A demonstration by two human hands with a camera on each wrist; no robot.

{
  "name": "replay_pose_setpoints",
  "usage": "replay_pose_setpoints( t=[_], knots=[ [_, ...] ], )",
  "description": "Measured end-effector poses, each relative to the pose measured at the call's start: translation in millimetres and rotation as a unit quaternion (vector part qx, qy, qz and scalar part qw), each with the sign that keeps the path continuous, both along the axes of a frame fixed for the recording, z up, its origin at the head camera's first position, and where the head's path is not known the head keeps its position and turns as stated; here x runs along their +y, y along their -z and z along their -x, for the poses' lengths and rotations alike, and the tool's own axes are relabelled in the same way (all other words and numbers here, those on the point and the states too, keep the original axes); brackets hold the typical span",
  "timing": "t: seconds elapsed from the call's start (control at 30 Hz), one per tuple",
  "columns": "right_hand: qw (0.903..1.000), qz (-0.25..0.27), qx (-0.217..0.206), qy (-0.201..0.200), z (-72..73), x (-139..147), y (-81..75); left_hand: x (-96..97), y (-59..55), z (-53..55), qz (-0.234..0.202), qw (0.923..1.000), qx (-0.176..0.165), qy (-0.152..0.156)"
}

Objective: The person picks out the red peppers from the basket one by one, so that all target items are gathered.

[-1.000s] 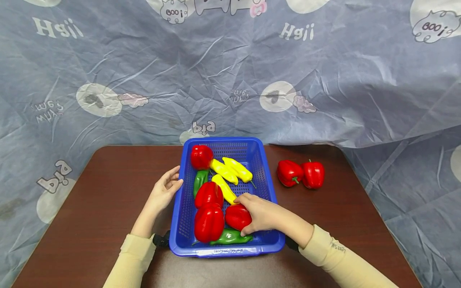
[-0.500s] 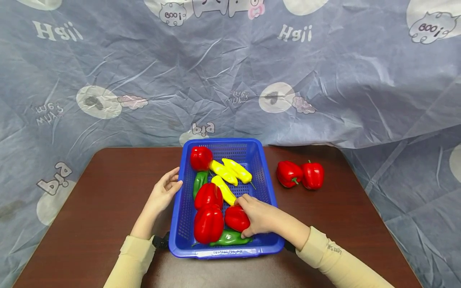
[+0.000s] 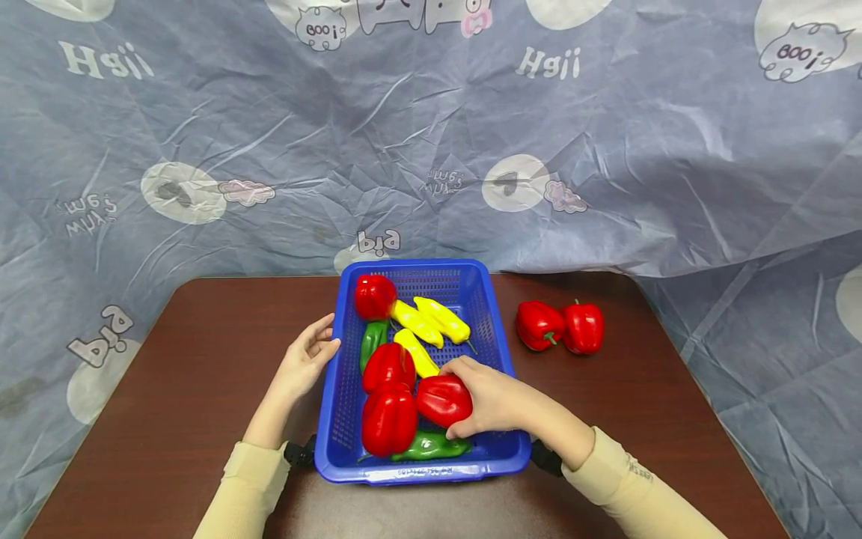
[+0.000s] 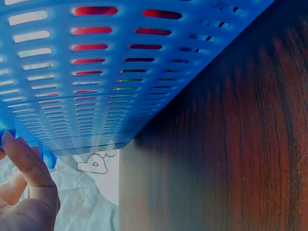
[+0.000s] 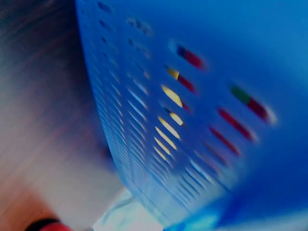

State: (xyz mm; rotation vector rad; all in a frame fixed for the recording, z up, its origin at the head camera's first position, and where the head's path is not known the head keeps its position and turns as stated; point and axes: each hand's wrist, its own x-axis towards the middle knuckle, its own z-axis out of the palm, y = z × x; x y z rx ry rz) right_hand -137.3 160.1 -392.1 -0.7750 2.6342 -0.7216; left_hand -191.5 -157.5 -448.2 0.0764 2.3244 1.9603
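A blue plastic basket (image 3: 423,473) with slotted walls stands on the table. My left hand (image 3: 306,358) holds its left rim with curled fingers; in the left wrist view the fingertips (image 4: 9,139) meet the blue rim. My right hand (image 3: 494,397) reaches over the right wall and grips a red bell pepper (image 3: 443,400) between thumb and fingers. Two more red bell peppers, the nearer one (image 3: 389,419) among them, lie left of it, and another red bell pepper (image 3: 375,297) sits in the far left corner. Under the held pepper's near side lies a green pepper (image 3: 431,445).
Several yellow peppers (image 3: 417,324) and a second green pepper (image 3: 373,344) also lie in the basket. Outside, to its right, two red bell peppers (image 3: 583,328) rest side by side on the brown table (image 3: 646,419). A grey printed cloth (image 3: 431,150) hangs behind.
My right hand has raised the gripped red bell pepper slightly and turned it, and more of the pepper shows now. The left hand stays at the basket's rim.
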Motion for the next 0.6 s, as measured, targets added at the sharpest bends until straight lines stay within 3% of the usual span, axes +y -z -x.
replay_pose_setpoints(
  t=[0.17,0.33,0.6],
  knots=[
    [0.998,0.046,0.025,0.034,-0.2,11.3,-17.1,-0.1,0.6,0.0,0.001,1.0,0.001,0.0],
    [0.9896,0.097,0.043,0.097,0.7,29.6,-29.8,0.0,-0.4,-0.8,0.0,1.0,0.004,-0.003],
    [0.9577,0.196,0.029,0.209,-3.2,73.1,-37.8,0.3,-1.4,-1.0,-0.003,1.0,-0.003,-0.001]
  ],
)
